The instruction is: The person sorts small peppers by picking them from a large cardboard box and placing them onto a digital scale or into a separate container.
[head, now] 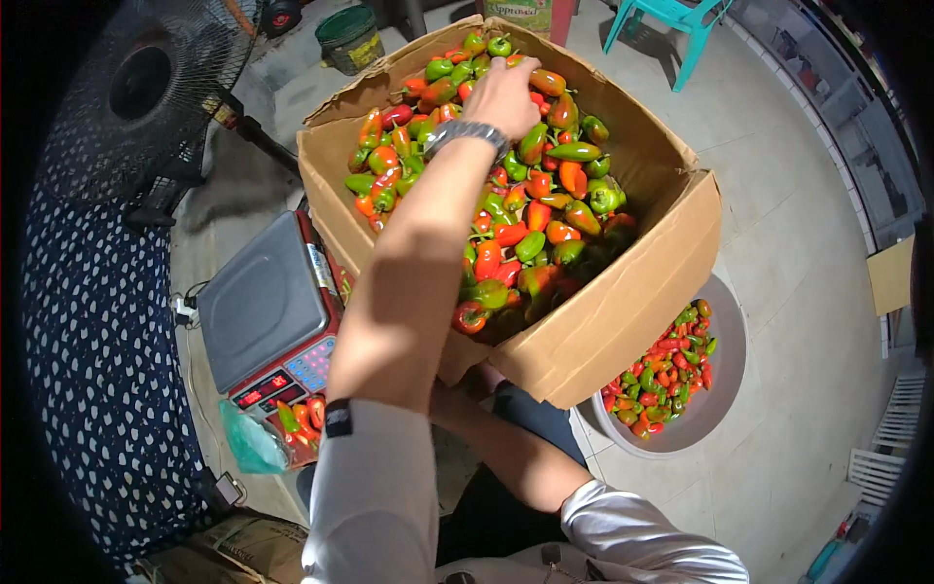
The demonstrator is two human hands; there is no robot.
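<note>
My left hand (503, 98), with a watch on its wrist, reaches over the far part of an open cardboard box (613, 343). Its fingers touch the red and green peppers (536, 215) inside; whether they grip one is hidden. The box is tilted, and its near right corner lies in shadow. My right forearm (511, 452) crosses below the box and passes behind my left arm, so my right hand is out of view. To the left stands a red digital scale (263, 306) with a grey pan and a lit display.
A round basin (722, 387) of smaller peppers stands right of the box. Several peppers (303, 420) lie by a green plastic bag (252, 442) near the scale. A pedestal fan (142, 84), a dark green bucket (349, 40) and a turquoise plastic chair (686, 18) stand around.
</note>
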